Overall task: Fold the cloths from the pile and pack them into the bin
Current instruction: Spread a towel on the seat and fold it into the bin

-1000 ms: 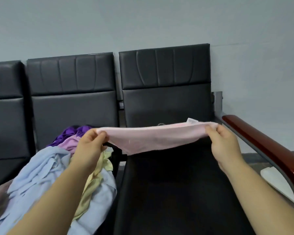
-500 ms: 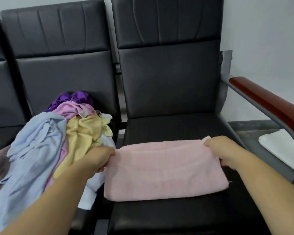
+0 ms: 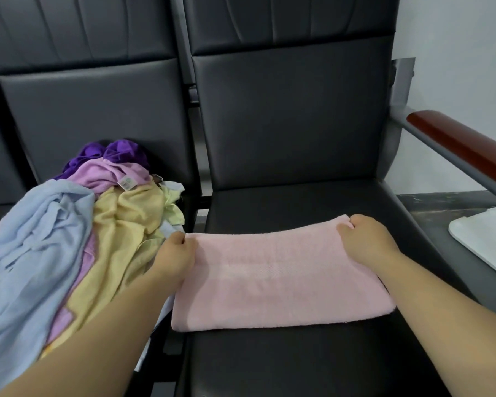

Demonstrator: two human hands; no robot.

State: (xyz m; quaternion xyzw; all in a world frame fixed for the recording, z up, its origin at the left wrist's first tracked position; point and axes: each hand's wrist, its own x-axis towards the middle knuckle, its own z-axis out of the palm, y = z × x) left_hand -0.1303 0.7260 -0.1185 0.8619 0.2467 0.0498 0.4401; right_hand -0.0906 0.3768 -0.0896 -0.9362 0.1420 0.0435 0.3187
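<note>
On the black seat (image 3: 298, 353) the pink cloth (image 3: 281, 270) lies flat as a wide band, apparently doubled over once, its near edge toward the seat's front. The left hand (image 3: 176, 253) pinches the cloth's far corner at the seat's left side, and the right hand (image 3: 364, 239) pinches the far corner toward the seat's right side, each with its fingers curled over the edge. It looks like terry towelling: light, soft and limp, so it will likely sag wherever it is not held and keep a crease only loosely. The nap should grip the smooth seat a little, which would help it stay put while one half is swung over. The corners and the folded edge are the sensible places to hold, with both layers pinched together so that the lower one does not slide out; a hold in the middle would only bunch it. Left of the seat, the pile (image 3: 69, 239) of blue, yellow, lilac and purple cloths lies in a heap. Right of the seat a white thing (image 3: 484, 245) shows only partly; whether it is the bin I cannot tell.
</note>
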